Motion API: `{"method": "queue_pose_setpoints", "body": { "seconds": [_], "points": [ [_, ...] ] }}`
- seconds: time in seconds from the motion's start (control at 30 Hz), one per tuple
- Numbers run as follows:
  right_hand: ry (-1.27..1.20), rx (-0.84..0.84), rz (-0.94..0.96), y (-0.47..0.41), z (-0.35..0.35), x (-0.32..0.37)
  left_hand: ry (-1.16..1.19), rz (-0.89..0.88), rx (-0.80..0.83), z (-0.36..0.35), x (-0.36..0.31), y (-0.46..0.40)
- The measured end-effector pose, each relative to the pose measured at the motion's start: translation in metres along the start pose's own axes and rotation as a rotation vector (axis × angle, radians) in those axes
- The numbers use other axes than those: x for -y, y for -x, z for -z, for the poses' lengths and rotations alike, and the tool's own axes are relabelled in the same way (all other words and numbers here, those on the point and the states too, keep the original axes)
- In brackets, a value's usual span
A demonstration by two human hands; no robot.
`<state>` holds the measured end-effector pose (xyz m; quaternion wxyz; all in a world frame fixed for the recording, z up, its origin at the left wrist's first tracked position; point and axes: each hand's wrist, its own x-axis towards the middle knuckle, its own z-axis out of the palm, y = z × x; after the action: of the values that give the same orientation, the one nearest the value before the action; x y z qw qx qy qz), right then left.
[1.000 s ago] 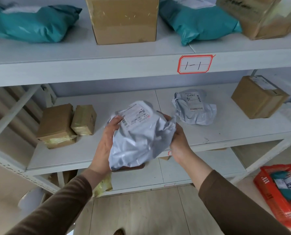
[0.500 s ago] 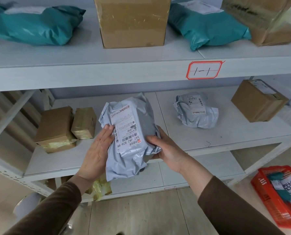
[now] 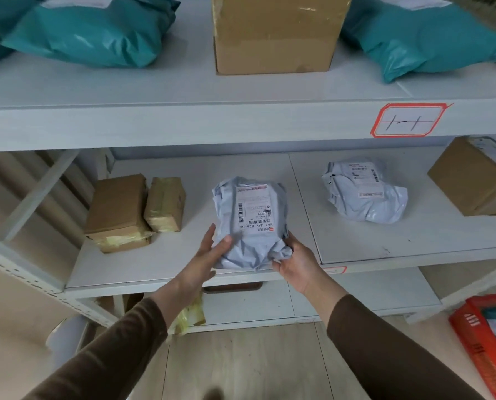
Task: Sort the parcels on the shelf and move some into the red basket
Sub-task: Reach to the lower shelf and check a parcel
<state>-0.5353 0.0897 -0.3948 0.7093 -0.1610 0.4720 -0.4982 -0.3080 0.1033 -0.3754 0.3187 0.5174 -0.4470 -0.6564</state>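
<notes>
Grey parcel (image 3: 251,223) sits on the middle shelf (image 3: 143,264), between both hands. Left hand (image 3: 205,255) fingers straight, flat against its left side, thumb on top. Right hand (image 3: 294,259) fingers curl under its right corner.

A big shelf rack of pale grey boards (image 3: 183,122) fills the view, with slanted metal braces (image 3: 39,189) at its left side. A red-edged paper label (image 3: 408,120) is stuck on the front edge. Below is a light wooden plank floor (image 3: 241,362). The light is soft and even.
</notes>
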Motion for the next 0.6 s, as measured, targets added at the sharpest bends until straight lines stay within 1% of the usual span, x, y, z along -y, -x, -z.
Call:
{"method": "queue_pose_setpoints", "body": {
  "seconds": [0.03,0.1,0.13,0.2,0.33,0.47,0.53,0.6],
  "points": [
    [0.053,-0.029,0.005,-0.007,-0.004,0.000,0.062,0.024,0.003,0.002,0.002,-0.008],
    [0.222,-0.109,0.033,-0.023,-0.013,0.003,0.213,0.006,-0.018,0.003,0.004,-0.025],
    [0.303,-0.159,0.038,-0.028,-0.020,0.008,0.240,-0.018,-0.040,0.005,0.005,-0.035],
    [0.386,-0.228,0.036,-0.035,-0.034,0.019,0.255,-0.050,-0.070,0.006,0.005,-0.054],
    [0.397,-0.218,0.100,-0.063,-0.046,0.031,0.274,-0.064,-0.099,0.013,0.001,-0.099],
    [0.462,-0.201,0.200,-0.087,-0.051,0.031,0.295,-0.019,-0.113,0.013,-0.011,-0.130],
    [0.591,-0.211,0.249,-0.118,-0.039,0.026,0.281,0.006,-0.109,0.013,-0.011,-0.143],
    [0.749,-0.243,0.282,-0.143,-0.026,0.020,0.212,0.028,-0.096,0.013,-0.009,-0.152]
  ]
}}
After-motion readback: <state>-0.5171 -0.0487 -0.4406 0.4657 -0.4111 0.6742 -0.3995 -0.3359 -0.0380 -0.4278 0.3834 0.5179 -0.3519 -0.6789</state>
